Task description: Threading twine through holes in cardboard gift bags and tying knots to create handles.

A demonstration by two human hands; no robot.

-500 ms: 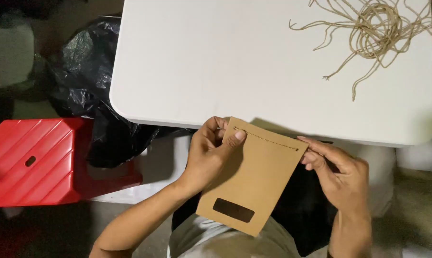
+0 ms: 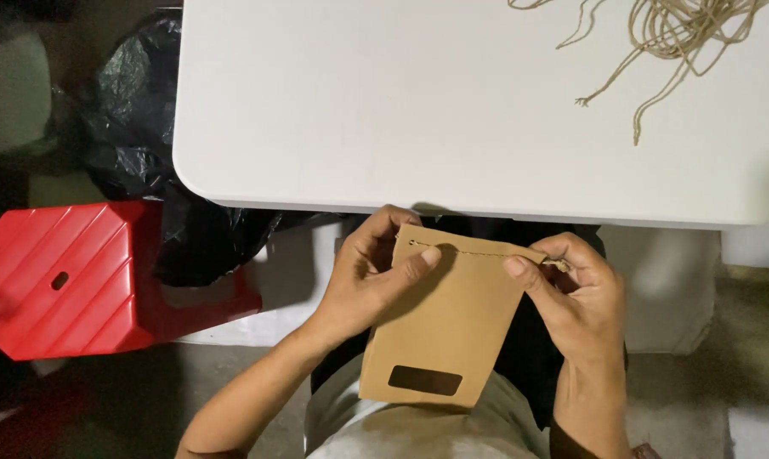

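Two bare hands grip the top corners of a brown paper bag [image 2: 439, 331] held over the person's lap, just below the near edge of a white table [image 2: 384, 110]. The left hand [image 2: 367, 276] pinches the bag's upper left corner, thumb laid flat across its front and fingers curled behind. The right hand [image 2: 576, 293] closes on the upper right corner, thumb on the front and fingers bent tight around the edge, where a bit of twine end shows. A thin string [image 2: 478, 252] runs along the bag's top edge between the two thumbs. A dark rectangular window sits near the bag's lower end. On the table's far right lies a loose tangle of twine [image 2: 665, 38], well apart from the bag. Left of the table stand a red plastic stool [image 2: 61, 276] and a black plastic sack [image 2: 138, 110].
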